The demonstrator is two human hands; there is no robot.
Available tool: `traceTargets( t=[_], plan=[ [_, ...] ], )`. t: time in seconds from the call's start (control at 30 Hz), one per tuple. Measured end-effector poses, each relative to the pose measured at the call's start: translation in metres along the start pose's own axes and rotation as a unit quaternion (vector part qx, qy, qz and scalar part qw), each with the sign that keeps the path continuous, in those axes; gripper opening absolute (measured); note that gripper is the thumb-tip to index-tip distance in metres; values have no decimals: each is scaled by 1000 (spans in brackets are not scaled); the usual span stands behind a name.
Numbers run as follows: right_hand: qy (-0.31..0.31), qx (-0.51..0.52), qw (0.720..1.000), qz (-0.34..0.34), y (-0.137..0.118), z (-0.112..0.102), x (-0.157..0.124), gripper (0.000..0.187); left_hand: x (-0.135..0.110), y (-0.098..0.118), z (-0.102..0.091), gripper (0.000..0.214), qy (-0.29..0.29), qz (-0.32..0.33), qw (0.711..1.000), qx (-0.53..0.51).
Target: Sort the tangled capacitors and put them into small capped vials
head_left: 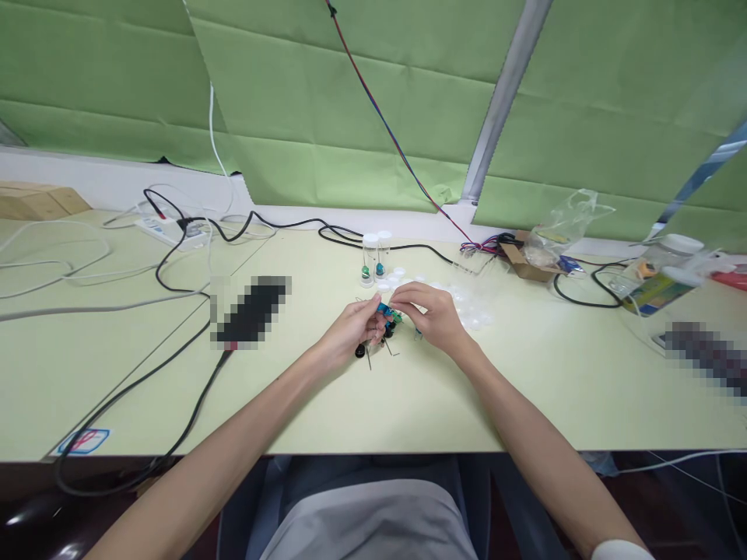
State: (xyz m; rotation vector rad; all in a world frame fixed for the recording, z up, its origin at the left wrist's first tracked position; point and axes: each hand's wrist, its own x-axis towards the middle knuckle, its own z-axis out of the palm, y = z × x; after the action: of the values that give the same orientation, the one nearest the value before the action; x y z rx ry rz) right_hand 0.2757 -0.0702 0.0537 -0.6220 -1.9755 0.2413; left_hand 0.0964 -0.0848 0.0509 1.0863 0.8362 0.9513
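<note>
My left hand (353, 330) is closed on a small shiny blue piece (384, 309), which shows between its thumb and fingers. Close beside it my right hand (432, 313) makes a pinch, fingertips almost at the blue piece; whatever they grip is too small to make out. Under and between both hands lies a little heap of green, blue and black parts, partly hidden. A round black part (360, 351) and thin bent metal rods (369, 359) lie at its near side. Beyond the hands, two clear tubes with white caps stand upright, one holding a green item (366, 271), the other a blue-green one (380, 268).
Clear and white plastic pieces (475, 311) are scattered right of my right hand. A pixelated dark device (254, 311) with a black cable lies left. At the back are a power strip (169, 231), a cardboard box (528, 260) and, farther right, plastic jars (665, 288).
</note>
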Motion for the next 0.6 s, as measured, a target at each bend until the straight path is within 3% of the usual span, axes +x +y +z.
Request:
traceTargets(
  t=[0.4,0.6],
  plan=[
    [-4,-2,1000,-14,0,2,0,18,1,1,0,25,-6,-54,994,-93],
    [0,11,1000,6,-2,2,1,16,4,-1,-1,28,-9,-80,989,-128]
  ],
)
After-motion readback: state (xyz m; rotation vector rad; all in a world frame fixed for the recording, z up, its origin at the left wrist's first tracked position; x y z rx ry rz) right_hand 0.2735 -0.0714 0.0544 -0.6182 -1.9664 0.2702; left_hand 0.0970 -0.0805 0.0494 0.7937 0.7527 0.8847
